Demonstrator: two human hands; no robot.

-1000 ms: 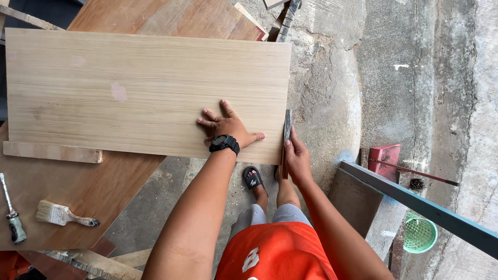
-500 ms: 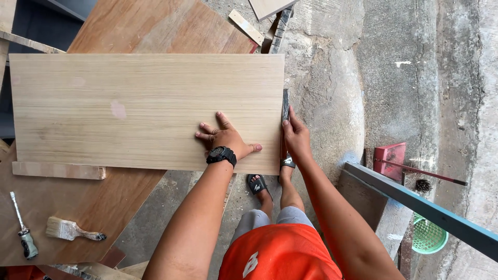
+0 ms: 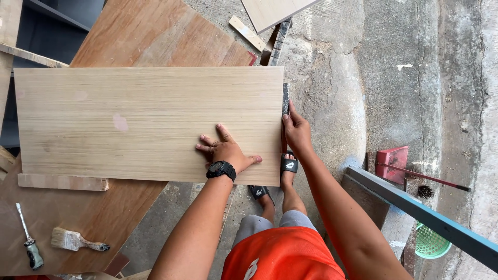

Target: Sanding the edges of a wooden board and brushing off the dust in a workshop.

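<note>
A large pale wood-grain board (image 3: 140, 122) lies flat across a darker plywood sheet (image 3: 155, 36). My left hand (image 3: 224, 149), with a black watch on its wrist, presses flat on the board near its right end, fingers spread. My right hand (image 3: 295, 129) grips a dark sanding block (image 3: 285, 101) held against the board's right edge. Below the board's corner my feet in black sandals (image 3: 288, 165) stand on the concrete.
A paintbrush (image 3: 75, 240) and a screwdriver (image 3: 28, 243) lie on the plywood at lower left, near a short wood strip (image 3: 62, 182). Offcuts (image 3: 248, 32) lie at the top. A blue metal bar (image 3: 425, 218), red dustpan (image 3: 392, 158) and green basket (image 3: 431, 243) are at the right.
My right hand has slid the block farther up along the board's right edge. The left hand has stayed pressed on the board.
</note>
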